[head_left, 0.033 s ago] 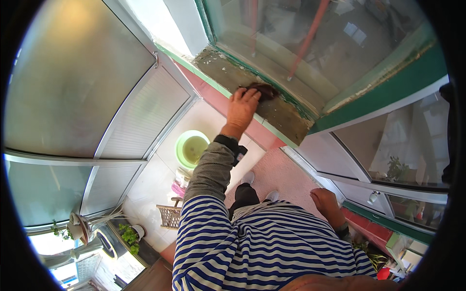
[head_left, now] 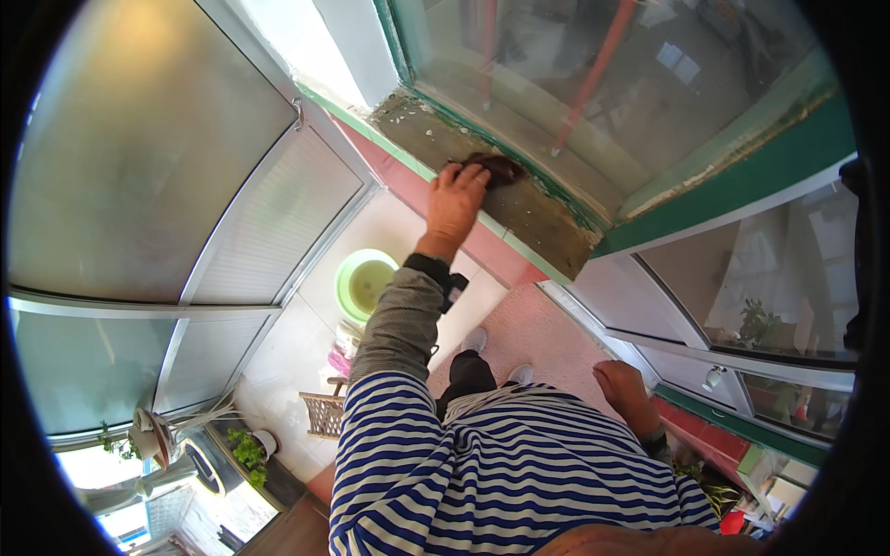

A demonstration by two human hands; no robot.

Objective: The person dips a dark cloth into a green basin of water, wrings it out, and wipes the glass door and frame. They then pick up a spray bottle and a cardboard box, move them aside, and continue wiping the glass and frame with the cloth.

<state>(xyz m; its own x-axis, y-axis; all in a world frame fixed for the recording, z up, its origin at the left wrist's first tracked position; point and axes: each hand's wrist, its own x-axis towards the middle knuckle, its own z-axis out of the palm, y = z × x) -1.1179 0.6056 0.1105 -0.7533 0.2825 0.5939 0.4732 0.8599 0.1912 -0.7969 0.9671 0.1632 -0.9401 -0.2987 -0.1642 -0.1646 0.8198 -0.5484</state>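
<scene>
My left hand (head_left: pixel 454 199) reaches forward to a worn, dirty window sill (head_left: pixel 547 224), its fingers closed on the near edge of a dark brown cloth (head_left: pixel 497 170). The cloth is bunched up and lies flat on the sill, close to the green window frame. White flakes and chipped bits are scattered on the sill left of the cloth. My right hand (head_left: pixel 625 387) hangs low at my right side, away from the sill. Its fingers are curled in, and I see nothing in them.
Below the sill, a light green basin (head_left: pixel 349 295) of cloudy water stands on pale tiles. Nearer are a pink and white bundle (head_left: pixel 343 350) and a small woven chair (head_left: pixel 322 413). Frosted panels (head_left: pixel 139 157) rise at left, a glass window (head_left: pixel 575 74) ahead. Potted plants (head_left: pixel 247 452) sit lower left.
My left hand has slid slightly to the left along the sill, and the brown cloth has shifted a little with it. My right hand stays where it was.
</scene>
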